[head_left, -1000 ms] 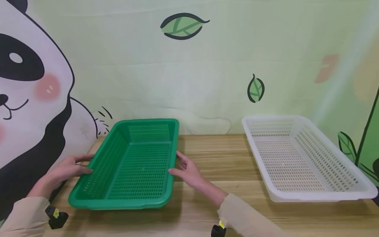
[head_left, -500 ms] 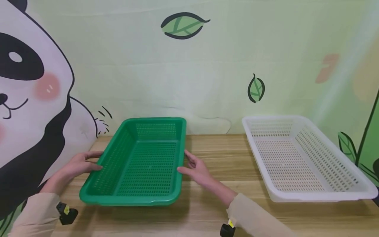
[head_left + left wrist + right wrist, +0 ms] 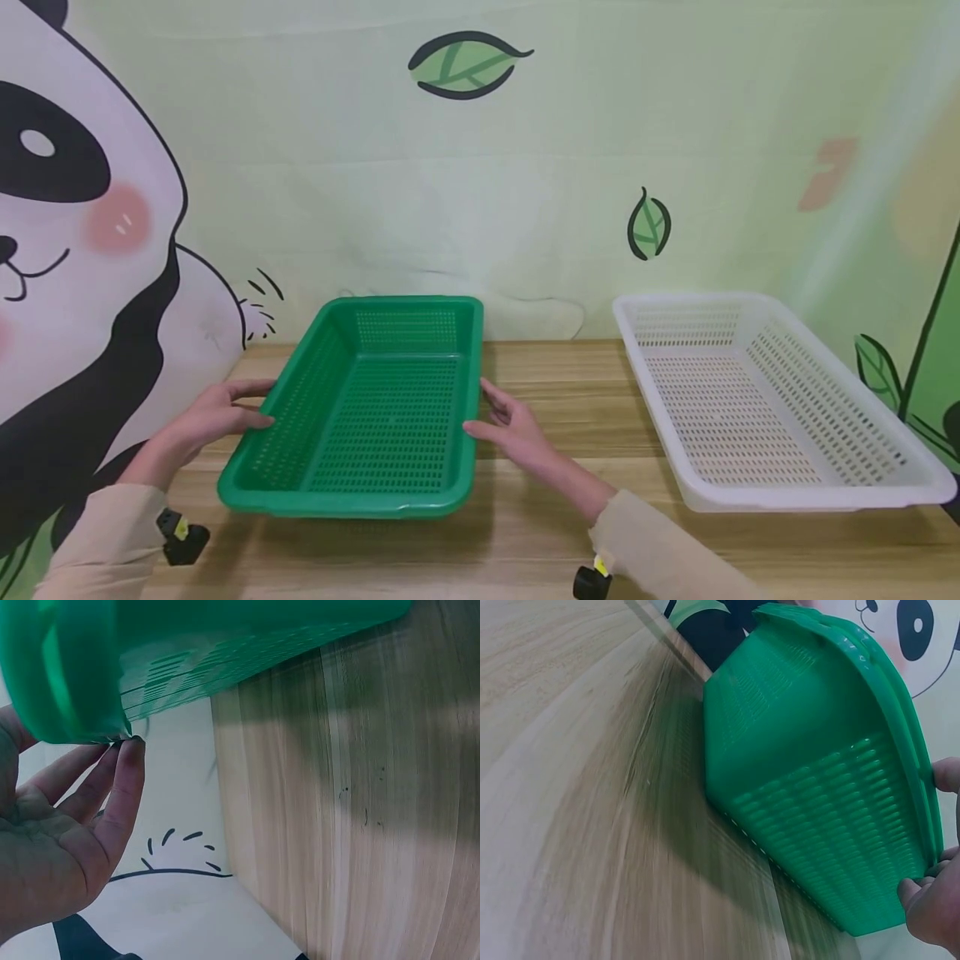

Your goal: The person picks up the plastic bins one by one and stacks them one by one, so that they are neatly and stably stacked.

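Observation:
A green plastic basket (image 3: 345, 504) with slotted walls and floor is in front of me, left of centre, with nothing inside. My left hand (image 3: 213, 414) grips the left rim, thumb on top. Fingertips (image 3: 131, 754) curl under that rim in the left wrist view. On the opposite side my right hand (image 3: 517, 432) pinches the right rim between thumb and fingers, which the right wrist view also shows. A shadow lies below the basket on the table; whether its base touches the wood I cannot tell.
A white slotted basket (image 3: 810, 498) stands to the right on the wooden table (image 3: 555, 383), apart from the green one. Behind the table hangs a pale green backdrop (image 3: 540, 167) with a panda and leaves.
The green basket has moved to the right, both hands going along with it on its rims. The white basket has stayed where it was.

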`<state>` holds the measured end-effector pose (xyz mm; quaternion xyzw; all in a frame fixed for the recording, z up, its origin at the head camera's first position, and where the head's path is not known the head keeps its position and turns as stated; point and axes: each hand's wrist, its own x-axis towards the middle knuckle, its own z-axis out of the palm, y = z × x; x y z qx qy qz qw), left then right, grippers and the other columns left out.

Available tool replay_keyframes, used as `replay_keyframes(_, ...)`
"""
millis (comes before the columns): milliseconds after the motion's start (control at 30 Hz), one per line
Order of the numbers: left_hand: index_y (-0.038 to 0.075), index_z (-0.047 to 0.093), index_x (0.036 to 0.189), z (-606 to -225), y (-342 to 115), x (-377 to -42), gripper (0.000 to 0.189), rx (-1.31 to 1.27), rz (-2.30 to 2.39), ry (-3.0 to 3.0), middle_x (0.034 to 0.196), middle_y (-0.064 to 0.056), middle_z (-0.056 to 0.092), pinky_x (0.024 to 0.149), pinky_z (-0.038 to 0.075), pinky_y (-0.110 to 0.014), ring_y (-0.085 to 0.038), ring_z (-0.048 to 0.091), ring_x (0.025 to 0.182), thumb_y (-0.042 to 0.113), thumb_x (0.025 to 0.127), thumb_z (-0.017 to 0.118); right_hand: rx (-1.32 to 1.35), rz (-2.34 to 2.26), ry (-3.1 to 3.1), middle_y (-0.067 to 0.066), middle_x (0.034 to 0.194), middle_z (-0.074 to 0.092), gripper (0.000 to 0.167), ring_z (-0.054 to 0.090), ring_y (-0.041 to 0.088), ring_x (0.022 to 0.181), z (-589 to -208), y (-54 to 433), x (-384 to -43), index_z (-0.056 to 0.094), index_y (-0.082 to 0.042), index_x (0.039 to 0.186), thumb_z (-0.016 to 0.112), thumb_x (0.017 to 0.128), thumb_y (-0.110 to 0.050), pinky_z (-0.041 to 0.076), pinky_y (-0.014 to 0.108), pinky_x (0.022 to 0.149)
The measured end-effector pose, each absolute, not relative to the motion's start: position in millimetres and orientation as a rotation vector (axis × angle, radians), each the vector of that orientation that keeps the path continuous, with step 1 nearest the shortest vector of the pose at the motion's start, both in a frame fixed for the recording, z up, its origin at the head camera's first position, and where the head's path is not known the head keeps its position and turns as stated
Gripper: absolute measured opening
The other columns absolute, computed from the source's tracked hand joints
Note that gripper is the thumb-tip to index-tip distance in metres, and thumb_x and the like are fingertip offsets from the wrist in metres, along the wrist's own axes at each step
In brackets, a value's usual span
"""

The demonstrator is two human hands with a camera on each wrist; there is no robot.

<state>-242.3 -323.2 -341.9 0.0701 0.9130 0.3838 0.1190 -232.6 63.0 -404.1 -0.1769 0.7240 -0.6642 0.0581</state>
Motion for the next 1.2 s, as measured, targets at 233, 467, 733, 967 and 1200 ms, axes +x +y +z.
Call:
replay_keyframes(233,-0.011,0.027,0.136,-343.8,-316.7,-245.4,0.065,0.199,1.169,2.632,0.134,-0.032,0.034,0.084,0.049,-0.042,-0.043,0.047,0.114,0.015,0.086,0.059,-0.522,-2.012,2.213,0.020,0.144,0.026,0.069,0.024,0.031,0.133,-405.0,70.2,-233.8,0.026,0.002,0.140,0.063,0.083,-0.009,0.025,0.043,0.106)
replay_keyframes(467,-0.009,0.027,0.137,-344.0,-310.5,-246.9,0.065,0.225,1.200,2.613,0.135,-0.032,0.032,0.083,0.049,-0.042,-0.040,0.049,0.112,0.015,0.086,0.059,-0.499,-2.027,2.221,0.021,0.144,0.027,0.069,0.025,0.031,0.133,-406.0,77.5,-234.4,0.028,0.002,0.140,0.064,0.082,-0.008,0.024,0.043,0.106)
replay_keyframes(733,-0.006,0.029,0.138,-343.2,-302.1,-246.8,0.067,0.205,1.221,2.616,0.134,-0.031,0.035,0.083,0.049,-0.042,-0.033,0.055,0.105,0.016,0.084,0.062,-0.512,-2.008,2.226,0.022,0.144,0.024,0.069,0.023,0.032,0.133,-405.8,87.6,-234.2,0.027,0.001,0.140,0.063,0.082,-0.009,0.022,0.044,0.106)
replay_keyframes(967,-0.007,0.030,0.137,-344.2,-297.1,-247.1,0.067,0.237,1.228,2.626,0.132,-0.031,0.038,0.082,0.050,-0.041,-0.038,0.053,0.108,0.017,0.084,0.063,-0.501,-1.996,2.244,0.020,0.145,0.024,0.070,0.023,0.031,0.133,-405.5,94.0,-233.6,0.028,0.000,0.141,0.064,0.082,-0.010,0.023,0.043,0.107)
replay_keyframes(1200,-0.008,0.029,0.137,-344.3,-293.1,-247.6,0.066,0.257,1.255,2.596,0.135,-0.030,0.035,0.083,0.050,-0.040,-0.042,0.047,0.114,0.015,0.084,0.062,-0.523,-1.974,2.269,0.020,0.145,0.023,0.069,0.022,0.032,0.134,-404.8,98.3,-233.7,0.027,0.002,0.140,0.063,0.083,-0.011,0.022,0.043,0.107)
